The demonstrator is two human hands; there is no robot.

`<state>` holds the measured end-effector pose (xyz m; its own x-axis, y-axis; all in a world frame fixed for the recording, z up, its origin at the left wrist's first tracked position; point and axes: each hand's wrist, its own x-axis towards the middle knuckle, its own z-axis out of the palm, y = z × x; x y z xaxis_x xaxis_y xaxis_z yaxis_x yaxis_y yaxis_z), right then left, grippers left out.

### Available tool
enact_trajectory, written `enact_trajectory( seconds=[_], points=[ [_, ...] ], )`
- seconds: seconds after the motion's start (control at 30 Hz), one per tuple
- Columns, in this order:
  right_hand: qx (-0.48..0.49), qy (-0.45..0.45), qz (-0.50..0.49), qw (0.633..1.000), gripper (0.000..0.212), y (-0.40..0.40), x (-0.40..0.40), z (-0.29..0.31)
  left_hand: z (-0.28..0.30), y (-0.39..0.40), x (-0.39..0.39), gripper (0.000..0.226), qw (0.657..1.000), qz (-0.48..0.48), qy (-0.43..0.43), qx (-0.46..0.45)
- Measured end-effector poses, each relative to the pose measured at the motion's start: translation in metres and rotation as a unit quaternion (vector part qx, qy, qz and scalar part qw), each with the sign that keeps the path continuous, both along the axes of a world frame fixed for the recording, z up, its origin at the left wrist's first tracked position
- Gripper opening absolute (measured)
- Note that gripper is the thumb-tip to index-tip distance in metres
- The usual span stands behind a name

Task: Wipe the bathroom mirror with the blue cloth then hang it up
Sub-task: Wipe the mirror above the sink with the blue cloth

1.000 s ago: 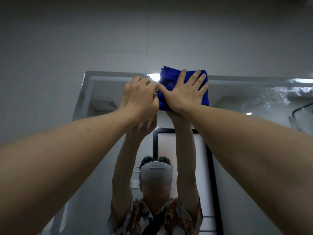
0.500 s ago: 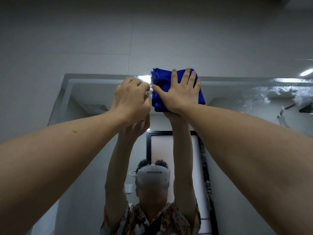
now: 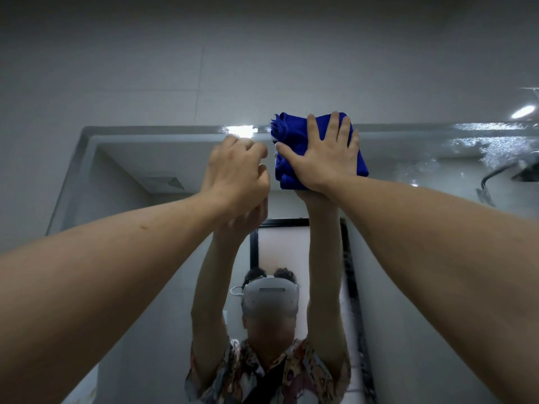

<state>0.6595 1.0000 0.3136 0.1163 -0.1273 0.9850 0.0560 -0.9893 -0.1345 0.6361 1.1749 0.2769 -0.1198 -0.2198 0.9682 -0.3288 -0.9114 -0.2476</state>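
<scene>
The right hand (image 3: 323, 158) lies flat with fingers spread and straight, pressing a folded blue cloth (image 3: 291, 147) against the top edge of the bathroom mirror (image 3: 140, 170); the cloth's upper part reaches past the mirror's edge onto the grey tiled wall (image 3: 204, 68) above. Just beside it, the left hand (image 3: 236, 173) is raised at the glass with its fingers curled; it grips nothing that can be seen, and whether it touches the glass is unclear. Right of the right hand the glass carries wet streaks (image 3: 478, 147) and the reflection of a shower head (image 3: 522, 170). Below the hands the mirror reflects both raised forearms, a white headset (image 3: 269, 298), a patterned shirt (image 3: 233, 374) and a dark-framed door (image 3: 280, 246).
</scene>
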Motion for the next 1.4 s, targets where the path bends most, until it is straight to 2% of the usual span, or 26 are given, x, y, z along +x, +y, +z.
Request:
enact_trajectory(
  seconds=[0.63,1.17,1.4],
  points=[
    [0.004,-0.006,0.007,1.0,0.107,-0.018,0.001,-0.036,-0.042,-0.031,-0.002,0.027,1.0,-0.007,0.006,-0.005],
    [0.017,0.018,-0.009,1.0,0.104,-0.027,0.0,-0.111,-0.104,-0.035,-0.005,0.027,0.998,-0.006,0.065,-0.005],
    [0.041,0.018,-0.013,0.999,0.103,-0.027,0.002,-0.148,-0.139,-0.028,-0.003,0.029,0.995,-0.021,0.091,0.022]
  ],
)
